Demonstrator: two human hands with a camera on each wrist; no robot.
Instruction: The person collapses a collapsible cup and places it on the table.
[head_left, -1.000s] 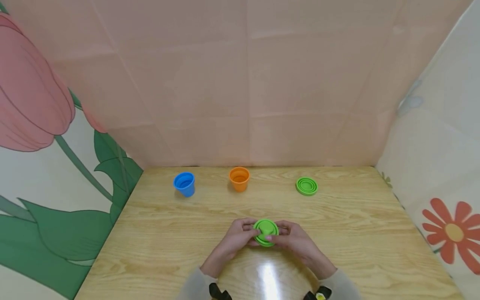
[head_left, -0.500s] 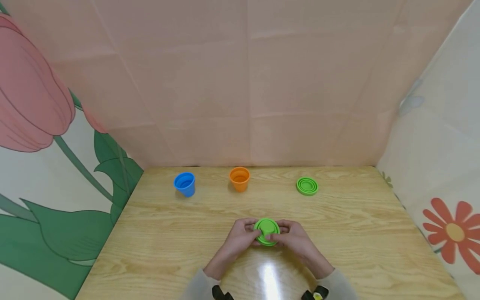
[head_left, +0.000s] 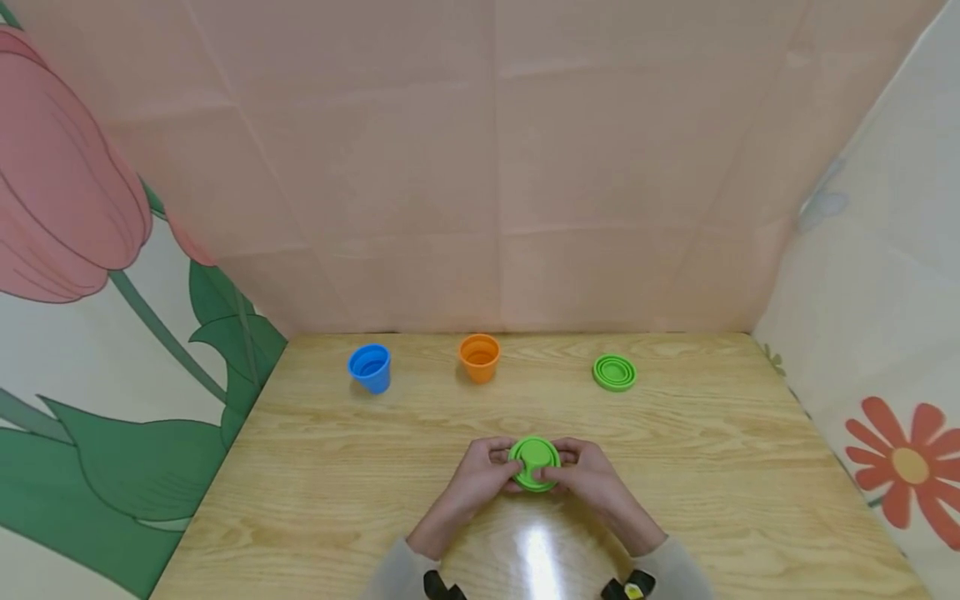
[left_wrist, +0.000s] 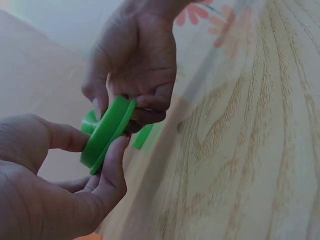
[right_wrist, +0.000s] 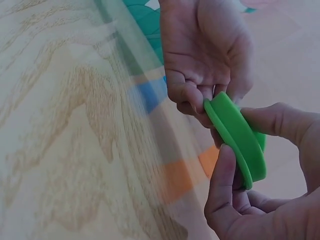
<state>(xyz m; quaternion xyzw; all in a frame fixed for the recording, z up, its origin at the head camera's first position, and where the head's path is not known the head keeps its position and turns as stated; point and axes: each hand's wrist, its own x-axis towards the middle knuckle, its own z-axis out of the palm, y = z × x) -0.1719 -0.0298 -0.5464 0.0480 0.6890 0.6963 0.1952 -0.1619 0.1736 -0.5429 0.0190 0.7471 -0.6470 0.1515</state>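
Note:
Both hands hold a green collapsible cup (head_left: 536, 454), folded nearly flat, over the near middle of the table. Its round base faces up and stands slightly proud of the outer ring, as the wrist views show. My left hand (head_left: 483, 473) pinches its left side, thumb on the base and fingers beneath the rim. On the other side my right hand (head_left: 590, 479) grips it the same way, with the thumb (right_wrist: 272, 119) against the base. Most of the cup's underside is hidden by the fingers.
Along the table's back stand a blue cup (head_left: 370, 369) at left and an orange cup (head_left: 479, 358) near the middle, both extended and upright. A second green cup (head_left: 614, 372), collapsed flat, lies at back right. Printed cloth walls surround the wooden table (head_left: 315, 500).
The held green cup has shifted very slightly right with both hands, and its raised base shows more fully between the thumbs. The other cups have stayed put.

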